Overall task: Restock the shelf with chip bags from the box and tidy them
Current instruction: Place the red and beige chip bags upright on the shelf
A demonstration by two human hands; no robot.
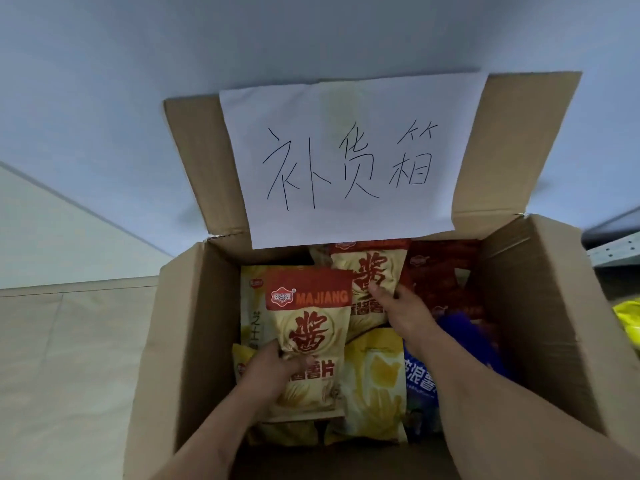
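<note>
Cardboard all round in the head view: the box point(194, 327) stands open, its far flap carrying a paper sign point(349, 157) with handwriting. Inside lie the chip bags, and the left hand point(273, 370) grips a cream and red bag point(308, 337) at its lower half, thumb across the front, holding it tilted above the pile. The right hand point(398, 306) reaches further in and curls its fingers onto a second cream bag point(367, 282) near the far wall. A yellow bag point(377, 386) and a blue bag point(420, 375) sit on the near right, a dark red bag point(443, 271) far right. I judge these bags light, puffy and slick, their contents brittle; best taken by an edge or seam, gently, never squeezed through the middle. A shelf edge point(613, 249) shows at far right.
</note>
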